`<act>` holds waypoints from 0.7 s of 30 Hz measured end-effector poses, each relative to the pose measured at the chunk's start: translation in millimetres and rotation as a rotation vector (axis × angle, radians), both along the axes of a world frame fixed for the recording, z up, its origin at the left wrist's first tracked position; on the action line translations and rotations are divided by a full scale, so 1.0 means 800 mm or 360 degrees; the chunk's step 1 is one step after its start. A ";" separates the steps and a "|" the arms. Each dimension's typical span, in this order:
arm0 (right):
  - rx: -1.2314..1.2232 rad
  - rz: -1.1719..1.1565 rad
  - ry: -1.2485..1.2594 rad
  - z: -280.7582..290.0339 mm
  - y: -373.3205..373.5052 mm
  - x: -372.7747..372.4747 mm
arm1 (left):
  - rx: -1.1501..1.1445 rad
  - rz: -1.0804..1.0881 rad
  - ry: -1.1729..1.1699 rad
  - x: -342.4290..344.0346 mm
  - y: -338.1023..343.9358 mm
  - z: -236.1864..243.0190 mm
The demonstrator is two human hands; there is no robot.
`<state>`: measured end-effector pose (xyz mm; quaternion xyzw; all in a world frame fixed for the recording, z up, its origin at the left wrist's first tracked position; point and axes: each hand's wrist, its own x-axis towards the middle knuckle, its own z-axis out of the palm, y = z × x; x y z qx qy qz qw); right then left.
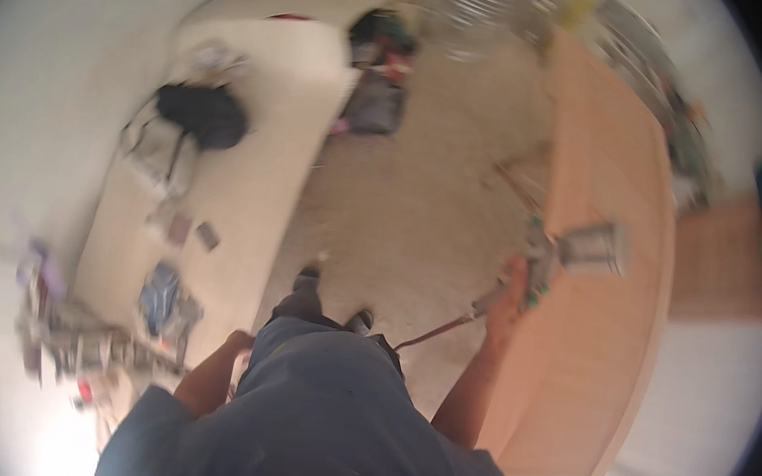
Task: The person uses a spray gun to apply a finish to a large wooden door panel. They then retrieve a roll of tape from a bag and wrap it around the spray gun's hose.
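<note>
The picture is motion-blurred. My right hand [509, 302] is raised at the edge of a light wooden tabletop [572, 373] and grips a small grey-and-green object [538, 261]. A dark red strap [431, 336] hangs from that object toward my legs. Just right of it, over the tabletop, is a shiny metal cylinder [592, 247]; I cannot tell whether it joins the gripped object. My left hand [239, 344] hangs by my hip, partly hidden behind my blue-grey shirt [313, 418], with its fingers unclear. My shoes [307, 278] stand on beige carpet.
A white couch [249, 157] on the left carries a black bag [202, 114], papers and small items. Cluttered items [77, 344] lie at the lower left. Dark bags [376, 96] sit on the carpet [404, 203] beyond. Shelving with clutter [661, 91] runs along the right.
</note>
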<state>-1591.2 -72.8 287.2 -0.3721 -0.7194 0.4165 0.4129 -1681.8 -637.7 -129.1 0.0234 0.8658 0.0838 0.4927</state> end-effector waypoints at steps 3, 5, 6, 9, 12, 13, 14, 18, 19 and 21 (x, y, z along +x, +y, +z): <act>-0.0046 0.0150 -0.0024 -0.031 0.004 -0.003 | 0.0099 -0.0050 0.0115 0.047 -0.019 -0.048; -0.0211 0.0319 0.0127 -0.056 -0.007 -0.023 | 0.0178 0.0118 0.0098 0.068 -0.017 -0.040; -0.0273 0.0347 0.0204 -0.064 -0.009 -0.029 | 0.0224 0.0126 0.0137 0.068 -0.002 -0.014; 0.0389 0.0544 -0.0165 -0.088 -0.008 -0.046 | 0.0155 0.0349 0.0171 0.040 0.009 0.049; -0.0293 0.0798 -0.0714 -0.143 -0.006 -0.055 | 0.0024 0.0468 0.0159 0.023 -0.009 0.047; -0.0504 0.0837 -0.0668 -0.153 -0.010 -0.061 | 0.0062 0.0529 0.0171 0.007 -0.007 0.053; -0.0718 0.0879 -0.0626 -0.154 -0.028 -0.071 | 0.0096 0.0596 0.0183 -0.003 -0.007 0.057; -0.1159 0.1002 -0.0524 -0.189 -0.078 -0.118 | 0.0410 0.0723 0.0404 -0.057 0.036 0.083; -0.1115 0.1097 -0.0553 -0.204 -0.085 -0.135 | 0.0522 0.0782 0.0422 -0.072 0.053 0.096; -0.1012 0.1323 -0.0627 -0.225 -0.100 -0.181 | 0.0666 0.0855 0.0479 -0.107 0.079 0.093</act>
